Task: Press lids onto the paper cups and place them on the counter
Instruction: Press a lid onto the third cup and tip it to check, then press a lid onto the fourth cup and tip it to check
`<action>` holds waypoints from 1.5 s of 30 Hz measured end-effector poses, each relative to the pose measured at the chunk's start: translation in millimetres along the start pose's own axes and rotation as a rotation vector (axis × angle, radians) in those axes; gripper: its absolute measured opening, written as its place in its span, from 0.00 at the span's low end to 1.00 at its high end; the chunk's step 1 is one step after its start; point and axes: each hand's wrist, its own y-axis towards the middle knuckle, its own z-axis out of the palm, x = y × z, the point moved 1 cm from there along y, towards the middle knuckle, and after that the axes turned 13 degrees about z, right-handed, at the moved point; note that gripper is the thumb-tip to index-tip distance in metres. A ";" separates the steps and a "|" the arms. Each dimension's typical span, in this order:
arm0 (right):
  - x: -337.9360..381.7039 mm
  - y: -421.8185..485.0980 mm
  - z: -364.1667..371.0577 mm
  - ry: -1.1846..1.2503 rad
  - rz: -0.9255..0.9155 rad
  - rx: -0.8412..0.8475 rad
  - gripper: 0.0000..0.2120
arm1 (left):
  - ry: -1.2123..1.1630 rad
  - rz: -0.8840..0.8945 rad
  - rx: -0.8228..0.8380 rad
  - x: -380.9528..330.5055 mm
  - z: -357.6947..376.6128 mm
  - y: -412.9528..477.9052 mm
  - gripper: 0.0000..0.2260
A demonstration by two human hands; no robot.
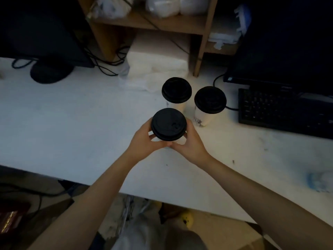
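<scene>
- My left hand (145, 139) and my right hand (191, 141) hold the near cup (180, 140) from either side. The fingers curl round its wall just beneath the rim.
- My thumbs lie along the near edge of its black lid (169, 124), and my two hands touch each other at the side closest to me.
- The near cup is upright with its long axis vertical. From above I see mostly the round lid facing up at me, with only a sliver of pale wall showing below it.
- The lid's sip opening sits right of its centre, towards my right hand.
- The cup is over the white counter (72, 123), about mid-width. I cannot tell whether its base rests on the surface or hangs just above it.
- Just beyond it stand the back cup (177, 107) and the right cup (203, 116), both upright on the counter and capped in black. They are near each other but apart.
- A dark keyboard (284, 112) lies to the right of the cups.
- A monitor stand (50, 73) sits far left, and a wooden shelf (149, 24) rises behind.
</scene>
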 end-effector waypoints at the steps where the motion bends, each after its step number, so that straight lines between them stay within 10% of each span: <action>1: -2.7 0.6 1.7 -0.007 0.002 -0.003 0.39 | 0.002 -0.001 0.002 3.4 0.0 -0.5 0.33; 16: -0.5 1.4 -6.7 -0.095 0.051 0.094 0.37 | 0.261 -0.044 0.077 16.9 -5.7 -2.1 0.34; 24: 0.8 -16.2 -75.3 -0.300 0.372 0.162 0.34 | 0.467 -0.432 0.547 -13.1 -2.5 -17.5 0.19; 30: 15.6 -53.6 -142.4 -0.367 0.603 0.211 0.30 | 0.375 -0.219 0.933 -61.5 59.7 8.7 0.20; 45: -61.9 -211.1 -245.5 -0.370 0.938 -0.112 0.29 | 0.753 0.248 1.203 -108.0 231.2 39.0 0.24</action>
